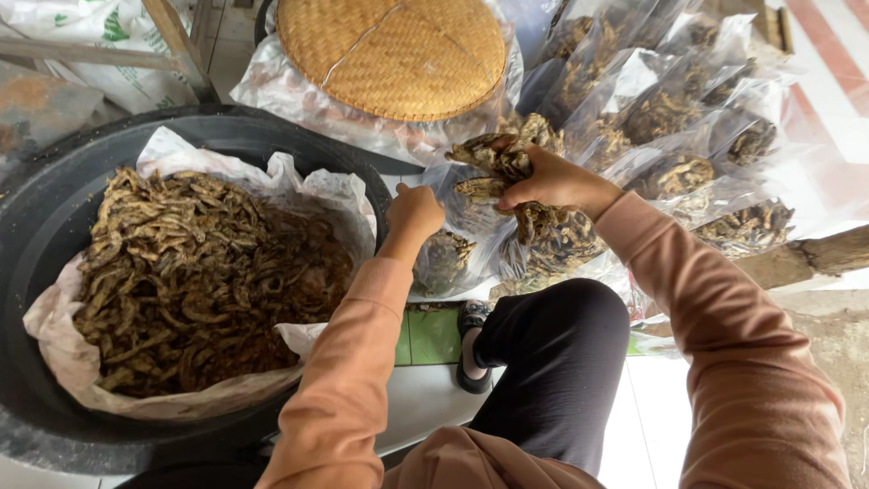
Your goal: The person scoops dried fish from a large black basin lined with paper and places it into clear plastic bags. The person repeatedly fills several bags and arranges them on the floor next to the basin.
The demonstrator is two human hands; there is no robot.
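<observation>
My right hand (554,179) grips a handful of dark brown dried strips (496,156) over the mouth of a clear plastic bag (471,210). My left hand (415,210) is closed on the bag's left edge, holding it up. Left of my hands, a large black basin (36,226) lined with white plastic holds a heap of the same dried strips (199,281).
Several filled clear bags (688,136) lie at the upper right. A round woven bamboo lid (391,54) rests on plastic at the top. My bent knee in black trousers (561,353) and a sandal (471,344) are below, on white and green floor tiles (434,335).
</observation>
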